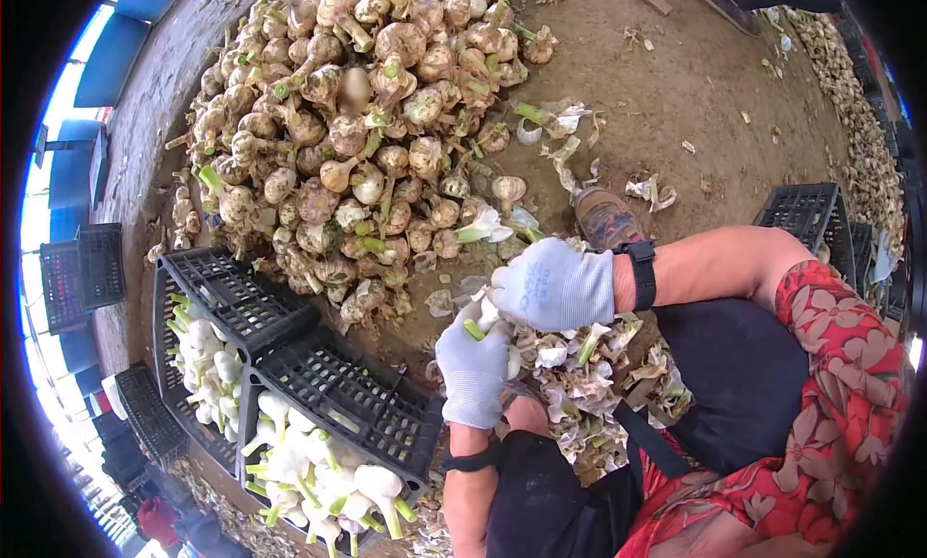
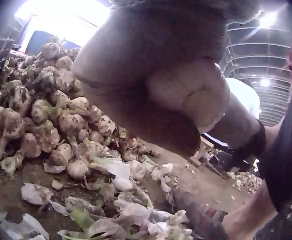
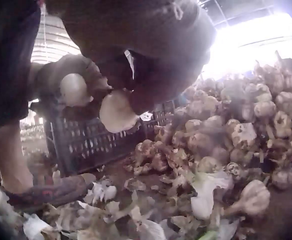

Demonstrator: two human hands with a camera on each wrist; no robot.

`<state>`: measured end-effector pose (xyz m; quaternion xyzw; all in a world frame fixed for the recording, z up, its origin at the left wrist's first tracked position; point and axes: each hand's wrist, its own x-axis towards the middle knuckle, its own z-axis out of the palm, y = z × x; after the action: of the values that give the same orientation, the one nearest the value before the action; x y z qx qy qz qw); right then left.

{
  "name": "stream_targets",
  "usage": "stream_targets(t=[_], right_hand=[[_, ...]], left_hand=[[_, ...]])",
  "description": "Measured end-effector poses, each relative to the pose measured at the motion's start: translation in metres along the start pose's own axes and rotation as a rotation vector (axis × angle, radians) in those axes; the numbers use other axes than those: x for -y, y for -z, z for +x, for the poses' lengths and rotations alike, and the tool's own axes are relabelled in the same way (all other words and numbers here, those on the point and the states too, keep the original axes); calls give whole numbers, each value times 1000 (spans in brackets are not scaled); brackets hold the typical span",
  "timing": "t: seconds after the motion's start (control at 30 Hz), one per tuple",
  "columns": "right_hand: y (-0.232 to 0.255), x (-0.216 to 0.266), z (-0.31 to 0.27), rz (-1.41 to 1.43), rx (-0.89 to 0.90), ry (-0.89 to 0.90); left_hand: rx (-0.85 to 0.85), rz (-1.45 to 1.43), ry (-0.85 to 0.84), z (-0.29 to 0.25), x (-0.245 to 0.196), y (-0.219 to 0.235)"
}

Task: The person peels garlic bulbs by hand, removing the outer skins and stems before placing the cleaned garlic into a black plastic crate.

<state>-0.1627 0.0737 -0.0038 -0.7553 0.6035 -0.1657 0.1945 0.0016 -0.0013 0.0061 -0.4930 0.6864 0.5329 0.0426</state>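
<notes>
My gloved left hand (image 1: 474, 365) grips a white garlic bulb (image 2: 198, 97), whose rounded base bulges from the glove in the left wrist view. A cut green stem (image 1: 473, 330) pokes out between the left fingers in the head view. Close against it, my gloved right hand (image 1: 555, 286) has its fingers curled round another pale garlic bulb (image 3: 117, 111), seen under the glove in the right wrist view. The glove hides much of this bulb. Both hands meet above loose peelings (image 1: 579, 365) on the ground.
A large heap of unpeeled garlic (image 1: 328, 143) lies ahead on the dirt floor. To the left, black plastic crates (image 1: 338, 389) stand with cleaned white garlic (image 1: 323, 471) inside. A shoe (image 1: 606, 218) is just beyond the right hand. Another black crate (image 1: 801, 213) sits at the right.
</notes>
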Motion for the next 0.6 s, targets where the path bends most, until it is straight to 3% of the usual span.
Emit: stream_targets(t=[0.23,0.3,0.4,0.53,0.57,0.6], right_hand=[[-4,-1,8,49,-52,8],[-3,-4,10,165,-46,-114],[-11,-21,12,457,-74,-360],[-15,-41,10,756,-167,-663],[-10,-44,12,715,-162,-722],[-4,-42,11,763,-133,-691]], left_hand=[[17,-127,36,3,15,-5],[-34,-213,43,2,13,-9],[59,-249,32,0,-3,-1],[-42,-256,-132,-3,-10,-5],[-61,-277,-186,-4,-9,-9],[-80,-297,-241,-4,-11,-12]])
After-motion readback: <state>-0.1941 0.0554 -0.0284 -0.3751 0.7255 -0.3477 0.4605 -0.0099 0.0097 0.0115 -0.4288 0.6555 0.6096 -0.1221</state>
